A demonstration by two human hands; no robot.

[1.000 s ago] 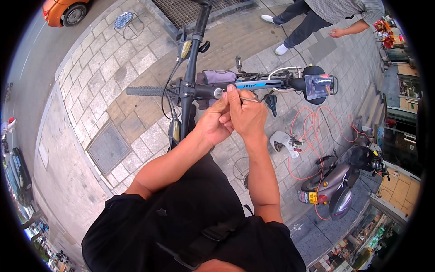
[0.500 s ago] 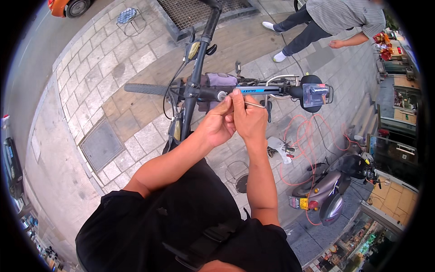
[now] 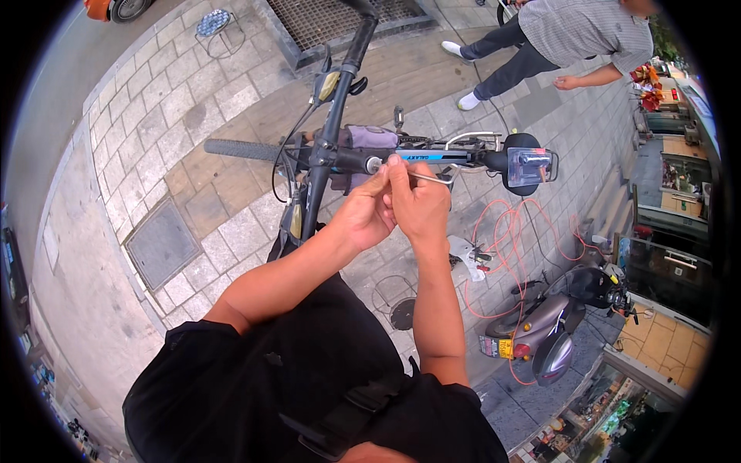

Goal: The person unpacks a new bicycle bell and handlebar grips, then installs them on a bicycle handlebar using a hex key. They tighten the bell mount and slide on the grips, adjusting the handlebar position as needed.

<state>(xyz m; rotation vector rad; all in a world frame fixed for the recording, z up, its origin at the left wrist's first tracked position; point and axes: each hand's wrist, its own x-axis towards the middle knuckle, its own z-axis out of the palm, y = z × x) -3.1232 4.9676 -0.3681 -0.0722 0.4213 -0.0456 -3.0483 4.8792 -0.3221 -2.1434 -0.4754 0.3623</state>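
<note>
A bicycle stands across my front, its dark handlebar [image 3: 332, 127] pointing away from me and its front tyre [image 3: 243, 149] to the left. Both hands meet just behind the stem [image 3: 353, 160], over the frame tube [image 3: 434, 155] with its blue stripe. My right hand [image 3: 421, 202] is closed around a bent metal hex key [image 3: 432, 178], whose angled end sticks out to the right. Next to it, my left hand [image 3: 369, 210] has its fingers pinched together beside a round silvery piece [image 3: 373, 164] at the stem. What the left fingertips grip is hidden.
A clear plastic package [image 3: 531, 165] lies on the saddle [image 3: 519, 184]. An orange hose [image 3: 502, 224] loops over the paving near a parked scooter [image 3: 544, 328]. Another person [image 3: 575, 38] stands at the upper right. A stool [image 3: 214, 23] stands at the far left.
The whole view has shifted slightly, so most things sit a little further left. My hands keep nearly the same hold at the stem.
</note>
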